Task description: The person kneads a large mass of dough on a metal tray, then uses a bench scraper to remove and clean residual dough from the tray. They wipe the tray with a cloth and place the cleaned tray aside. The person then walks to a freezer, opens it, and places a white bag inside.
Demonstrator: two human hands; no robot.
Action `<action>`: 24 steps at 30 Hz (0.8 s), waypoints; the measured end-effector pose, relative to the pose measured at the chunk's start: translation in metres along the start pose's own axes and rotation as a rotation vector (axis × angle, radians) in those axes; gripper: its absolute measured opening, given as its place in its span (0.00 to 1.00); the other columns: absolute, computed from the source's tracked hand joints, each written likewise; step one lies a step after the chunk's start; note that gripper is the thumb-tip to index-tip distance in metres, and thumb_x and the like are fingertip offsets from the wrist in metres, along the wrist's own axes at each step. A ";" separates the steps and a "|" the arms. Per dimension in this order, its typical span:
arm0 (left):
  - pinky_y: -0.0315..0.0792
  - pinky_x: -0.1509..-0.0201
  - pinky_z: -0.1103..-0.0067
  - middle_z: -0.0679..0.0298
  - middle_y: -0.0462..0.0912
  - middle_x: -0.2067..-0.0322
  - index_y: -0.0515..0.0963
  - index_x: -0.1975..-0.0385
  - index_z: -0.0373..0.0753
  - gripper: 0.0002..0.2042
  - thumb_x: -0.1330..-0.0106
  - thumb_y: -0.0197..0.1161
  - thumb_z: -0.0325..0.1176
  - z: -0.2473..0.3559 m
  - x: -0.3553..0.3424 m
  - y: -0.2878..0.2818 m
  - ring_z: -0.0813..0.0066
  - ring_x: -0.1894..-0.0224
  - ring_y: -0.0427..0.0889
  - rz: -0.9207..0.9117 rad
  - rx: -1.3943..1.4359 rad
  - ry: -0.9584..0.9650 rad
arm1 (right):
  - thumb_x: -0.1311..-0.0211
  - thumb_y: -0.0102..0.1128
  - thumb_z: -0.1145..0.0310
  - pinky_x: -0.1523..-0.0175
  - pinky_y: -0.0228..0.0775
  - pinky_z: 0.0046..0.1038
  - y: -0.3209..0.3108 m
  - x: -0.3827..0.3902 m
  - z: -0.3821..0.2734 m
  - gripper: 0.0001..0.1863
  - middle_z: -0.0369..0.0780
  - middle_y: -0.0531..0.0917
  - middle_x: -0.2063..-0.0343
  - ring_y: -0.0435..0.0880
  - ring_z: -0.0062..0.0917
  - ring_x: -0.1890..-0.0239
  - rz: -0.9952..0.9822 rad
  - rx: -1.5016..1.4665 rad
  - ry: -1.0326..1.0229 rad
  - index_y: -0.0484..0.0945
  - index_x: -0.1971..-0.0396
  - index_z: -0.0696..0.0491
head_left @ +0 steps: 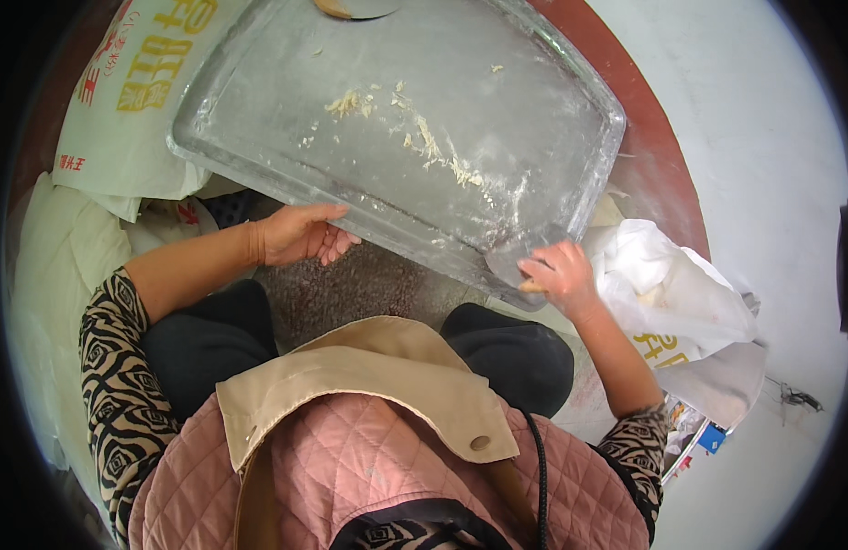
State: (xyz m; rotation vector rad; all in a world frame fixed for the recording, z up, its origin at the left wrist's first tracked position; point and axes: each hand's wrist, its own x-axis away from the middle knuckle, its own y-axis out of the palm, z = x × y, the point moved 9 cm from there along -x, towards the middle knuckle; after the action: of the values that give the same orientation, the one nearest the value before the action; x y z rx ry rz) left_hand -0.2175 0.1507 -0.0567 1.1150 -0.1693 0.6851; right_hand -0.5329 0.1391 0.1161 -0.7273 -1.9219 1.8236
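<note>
A large grey metal tray (286,128) tilts across the upper middle, with pale crumbly scraps (351,103) and streaks of flour on it. My left hand (305,234) grips its near rim, thumb on top and fingers curled below. My right hand (561,275) holds a scraper (506,260) by its wooden handle, the thin metal blade lying in the tray's near right corner. Another flat blade with a wooden part (341,9) lies at the tray's far edge, partly cut off by the frame.
Printed white sacks (121,137) stand at the left; a crumpled white sack (667,293) is at the right. A dark red rounded surface (658,174) borders the tray. My knees (506,353) are below it. A small blue object (711,437) is at lower right.
</note>
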 end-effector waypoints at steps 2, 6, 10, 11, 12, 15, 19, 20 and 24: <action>0.72 0.63 0.77 0.62 0.80 0.71 0.79 0.54 0.29 0.25 0.24 0.54 0.52 -0.001 -0.004 -0.003 0.74 0.69 0.78 0.015 -0.043 -0.005 | 0.56 0.74 0.57 0.61 0.70 0.30 -0.001 -0.024 -0.003 0.16 0.32 0.81 0.66 0.78 0.27 0.66 0.066 0.002 -0.032 0.85 0.64 0.45; 0.71 0.63 0.78 0.63 0.79 0.72 0.79 0.54 0.27 0.27 0.24 0.54 0.52 -0.004 -0.004 -0.013 0.74 0.70 0.77 0.078 -0.074 -0.038 | 0.52 0.74 0.57 0.65 0.70 0.30 0.011 -0.103 -0.011 0.16 0.34 0.82 0.67 0.78 0.29 0.67 0.274 0.013 -0.095 0.86 0.63 0.46; 0.72 0.63 0.78 0.66 0.80 0.72 0.79 0.50 0.26 0.27 0.23 0.54 0.51 -0.001 0.000 -0.011 0.77 0.71 0.77 0.022 -0.053 -0.045 | 0.51 0.74 0.58 0.63 0.73 0.32 0.026 -0.159 0.000 0.15 0.36 0.83 0.66 0.80 0.31 0.67 0.328 -0.007 -0.100 0.87 0.63 0.46; 0.72 0.63 0.79 0.66 0.80 0.72 0.79 0.50 0.26 0.27 0.23 0.55 0.51 0.001 0.002 -0.010 0.78 0.71 0.76 0.013 -0.068 -0.032 | 0.50 0.74 0.59 0.63 0.73 0.33 0.023 -0.159 0.001 0.15 0.36 0.83 0.66 0.80 0.31 0.67 0.319 -0.023 -0.090 0.87 0.63 0.46; 0.72 0.63 0.79 0.67 0.80 0.72 0.79 0.50 0.26 0.26 0.23 0.55 0.50 0.001 0.004 -0.010 0.78 0.70 0.76 0.006 -0.077 -0.027 | 0.50 0.74 0.59 0.62 0.74 0.33 0.022 -0.156 0.003 0.14 0.36 0.84 0.66 0.80 0.31 0.66 0.273 -0.032 -0.053 0.87 0.62 0.46; 0.73 0.63 0.80 0.66 0.80 0.71 0.80 0.49 0.27 0.22 0.24 0.58 0.45 0.008 0.007 -0.011 0.78 0.69 0.78 0.049 -0.221 0.045 | 0.50 0.75 0.57 0.65 0.72 0.31 0.000 -0.104 -0.026 0.16 0.36 0.83 0.66 0.80 0.30 0.67 0.148 -0.020 -0.152 0.86 0.62 0.47; 0.75 0.63 0.80 0.64 0.81 0.71 0.81 0.50 0.28 0.19 0.24 0.59 0.41 0.008 0.003 0.000 0.77 0.69 0.79 -0.026 -0.115 0.047 | 0.54 0.77 0.57 0.67 0.69 0.28 -0.001 -0.059 -0.054 0.19 0.34 0.81 0.66 0.79 0.28 0.67 -0.020 -0.029 -0.189 0.84 0.61 0.46; 0.75 0.63 0.80 0.64 0.81 0.71 0.81 0.50 0.28 0.19 0.25 0.60 0.41 0.008 0.001 0.003 0.77 0.69 0.79 -0.043 -0.086 0.054 | 0.54 0.77 0.57 0.67 0.69 0.28 0.003 -0.062 -0.057 0.19 0.34 0.81 0.66 0.79 0.28 0.68 -0.002 -0.019 -0.187 0.84 0.61 0.47; 0.73 0.65 0.81 0.65 0.80 0.73 0.80 0.52 0.26 0.20 0.23 0.55 0.41 0.007 -0.001 -0.001 0.79 0.71 0.78 0.021 -0.092 0.095 | 0.50 0.75 0.61 0.65 0.73 0.31 0.024 -0.124 -0.063 0.17 0.36 0.82 0.65 0.79 0.30 0.68 0.190 0.008 -0.182 0.85 0.60 0.49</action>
State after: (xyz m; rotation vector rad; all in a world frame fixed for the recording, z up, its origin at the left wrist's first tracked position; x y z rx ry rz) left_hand -0.2166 0.1436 -0.0550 0.9917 -0.1303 0.7401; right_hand -0.3942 0.1139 0.1054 -0.7892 -2.0157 2.0747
